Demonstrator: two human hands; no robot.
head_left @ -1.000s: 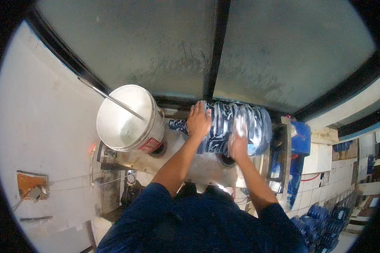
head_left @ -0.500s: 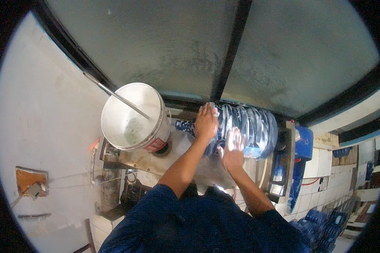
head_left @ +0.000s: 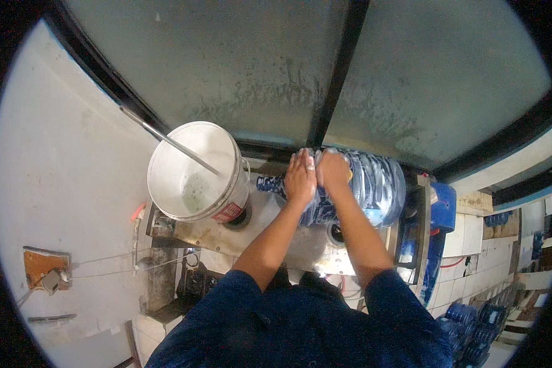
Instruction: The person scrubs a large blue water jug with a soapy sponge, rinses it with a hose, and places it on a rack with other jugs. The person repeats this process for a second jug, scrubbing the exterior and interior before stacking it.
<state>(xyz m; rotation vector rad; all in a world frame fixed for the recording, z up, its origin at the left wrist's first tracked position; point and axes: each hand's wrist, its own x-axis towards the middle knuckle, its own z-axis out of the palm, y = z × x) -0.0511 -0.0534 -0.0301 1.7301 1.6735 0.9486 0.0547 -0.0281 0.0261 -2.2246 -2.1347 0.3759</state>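
A large clear-blue water jug, streaked with white foam, lies on its side with its neck to the left. My left hand rests on the jug's shoulder, fingers stretched out and foamy. Right beside it, my right hand is closed against the jug's upper side, fingers curled out of sight. A small yellow patch shows at its edge; I cannot tell whether the hand holds it. Left of the jug stands a white bucket with suds inside and a metal rod leaning in it.
The jug and bucket are on a metal worktop with round holes. Dark-framed glass panels rise behind. A blue container is at the right end; several blue jugs stand lower right. A white wall is on the left.
My right hand has moved up and left over the jug, from lying flat on its near side to closed beside my left hand. The jug has turned slightly. My left hand stays nearly in place.
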